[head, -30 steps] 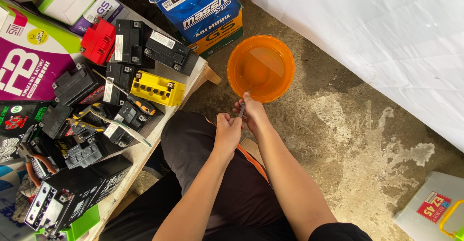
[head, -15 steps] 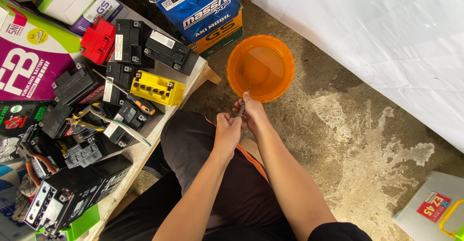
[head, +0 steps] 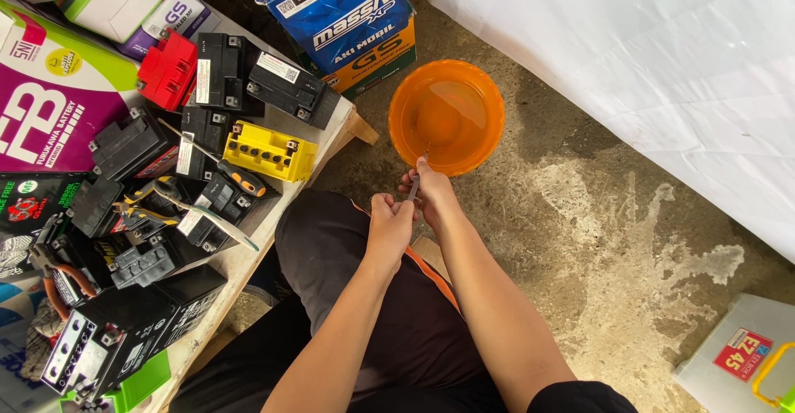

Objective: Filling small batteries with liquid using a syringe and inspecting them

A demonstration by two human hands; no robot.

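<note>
Knees in black trousers (head: pixel 397 330) with an orange stripe fill the bottom of the view, and both forearms reach out over them. The left hand (head: pixel 389 224) and right hand (head: pixel 432 193) meet just past the knee, fingers closed together round a thin grey tool (head: pixel 414 185). Its slim tip sticks up from between the fingers and points toward the bowl; both hands grip it tight, though what kind of tool it is stays too small to tell.

Just beyond the hands, on the concrete floor (head: pixel 596 239), sits an orange bowl (head: pixel 447 115) holding clear liquid. The tool tip hovers at the bowl's near rim.

To the left runs a wooden bench (head: pixel 331 135) crowded with small batteries: a yellow battery (head: pixel 269 152) near the edge, black ones around it, and a red battery (head: pixel 168 71) farther back. A screwdriver (head: pixel 240 178) with an orange-and-black handle lies among them, and pliers (head: pixel 54 268) with orange grips rest near the left edge.

Beyond the bowl stands a blue carton (head: pixel 339 7) on an orange one. A white sheet (head: pixel 646 57) covers the far right, and a grey case (head: pixel 737 363) lies at the lower right corner.
</note>
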